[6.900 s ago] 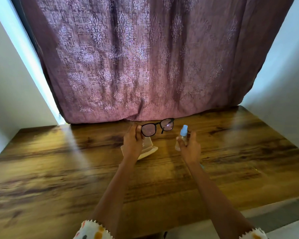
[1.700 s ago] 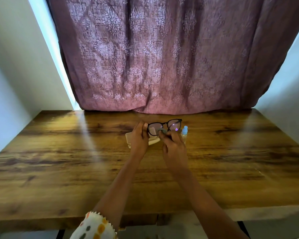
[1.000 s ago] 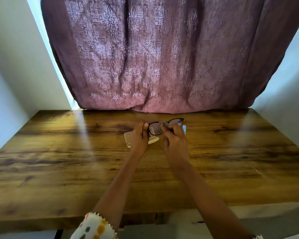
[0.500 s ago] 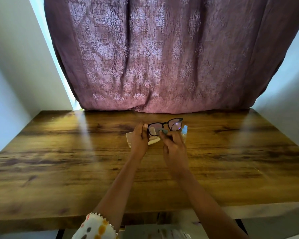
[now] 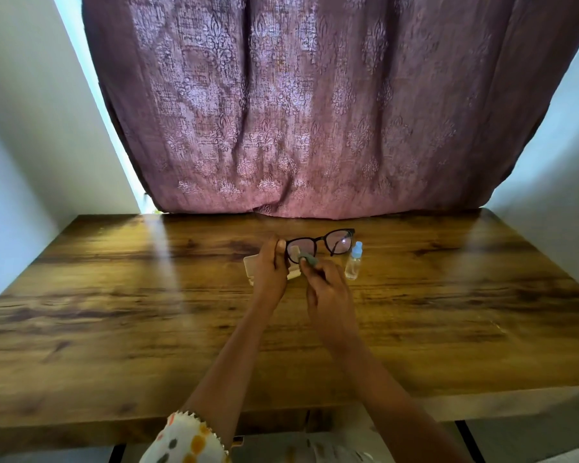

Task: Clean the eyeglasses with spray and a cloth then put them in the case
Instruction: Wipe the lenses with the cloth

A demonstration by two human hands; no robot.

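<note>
Black-framed eyeglasses (image 5: 328, 243) are held up over the middle of the wooden table (image 5: 114, 312). My left hand (image 5: 270, 269) grips them at their left end. My right hand (image 5: 326, 292) pinches a small grey-green cloth (image 5: 309, 260) against the lower part of the left lens. A pale, open glasses case (image 5: 250, 265) lies on the table behind my left hand, mostly hidden by it. A small clear spray bottle (image 5: 354, 262) with a light blue cap stands upright just right of my hands.
A mauve patterned curtain (image 5: 315, 111) hangs behind the table's far edge. White walls (image 5: 20, 128) close in on both sides. The table's near edge (image 5: 81, 426) runs across the bottom, with floor below it.
The spray bottle, held in my right hand at first, now stands on the table. My right hand now holds the cloth and has slid it from the bridge down to the left lens.
</note>
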